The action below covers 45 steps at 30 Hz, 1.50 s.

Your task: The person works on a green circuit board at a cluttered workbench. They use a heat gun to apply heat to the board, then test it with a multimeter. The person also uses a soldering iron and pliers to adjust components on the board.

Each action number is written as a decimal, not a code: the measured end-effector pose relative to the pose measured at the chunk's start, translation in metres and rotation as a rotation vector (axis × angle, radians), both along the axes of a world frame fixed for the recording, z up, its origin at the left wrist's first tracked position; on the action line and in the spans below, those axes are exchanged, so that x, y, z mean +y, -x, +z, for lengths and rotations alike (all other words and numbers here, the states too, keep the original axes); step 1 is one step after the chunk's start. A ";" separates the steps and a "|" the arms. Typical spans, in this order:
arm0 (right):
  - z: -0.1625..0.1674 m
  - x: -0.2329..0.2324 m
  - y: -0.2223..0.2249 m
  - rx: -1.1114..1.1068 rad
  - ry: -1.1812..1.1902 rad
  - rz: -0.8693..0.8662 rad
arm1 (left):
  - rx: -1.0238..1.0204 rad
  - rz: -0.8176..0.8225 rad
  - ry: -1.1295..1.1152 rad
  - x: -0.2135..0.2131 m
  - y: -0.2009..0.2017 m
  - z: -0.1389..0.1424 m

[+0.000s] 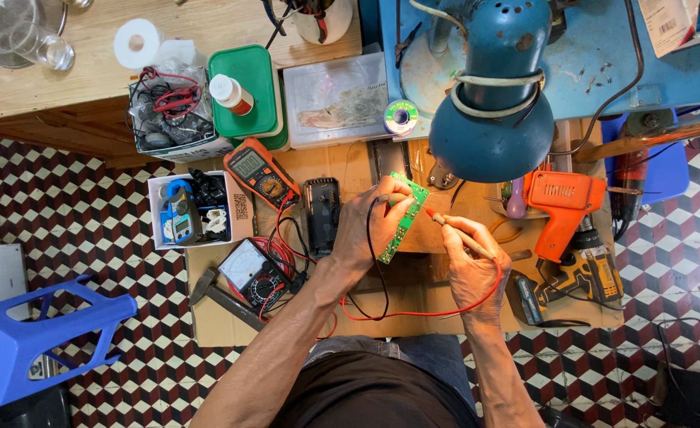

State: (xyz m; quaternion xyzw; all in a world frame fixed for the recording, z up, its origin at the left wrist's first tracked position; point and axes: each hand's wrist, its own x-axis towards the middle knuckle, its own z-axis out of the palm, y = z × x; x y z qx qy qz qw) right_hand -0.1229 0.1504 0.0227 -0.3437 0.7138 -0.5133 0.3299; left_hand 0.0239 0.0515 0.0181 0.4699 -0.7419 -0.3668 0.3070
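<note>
Hands at the middle of a small cardboard-covered worktop (413,305). A narrow green rectangular circuit board (404,215) is gripped in the left hand (370,230), closed around its lower half and tilting it up off the surface; a black test lead (375,269) is pinched in the same hand, apparently against the board's top. A red-wired probe with a pale handle (461,236) is held pen-fashion in the right hand (470,269), fingers narrowed on it, its tip just beside the board's right edge. An orange digital multimeter (260,173) lies towards the rear left; an analogue meter (248,269) sits near the left edge. A blue metal lamp shade (489,135) hangs over the rear. Risk as judged: the unsupported board could twist in the grip, so a probe tip slips and bridges neighbouring solder points; leads could snag.
</note>
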 end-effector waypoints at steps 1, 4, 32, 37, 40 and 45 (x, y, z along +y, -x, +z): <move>0.000 0.000 0.000 0.000 -0.006 -0.003 | -0.003 -0.004 0.004 0.000 0.000 0.000; 0.000 0.001 0.000 -0.007 -0.016 -0.004 | -0.009 0.000 0.047 0.000 0.000 0.000; -0.012 -0.012 -0.015 0.031 0.013 0.033 | 0.141 0.054 -0.012 -0.007 -0.018 0.014; -0.010 -0.015 -0.017 0.045 0.058 0.051 | 0.126 0.053 -0.010 -0.008 -0.020 0.013; -0.009 -0.016 -0.018 0.028 0.072 0.049 | 0.138 0.051 0.007 -0.010 -0.020 0.013; -0.011 -0.010 -0.016 0.007 0.029 0.036 | 0.119 0.049 0.061 -0.005 -0.019 0.012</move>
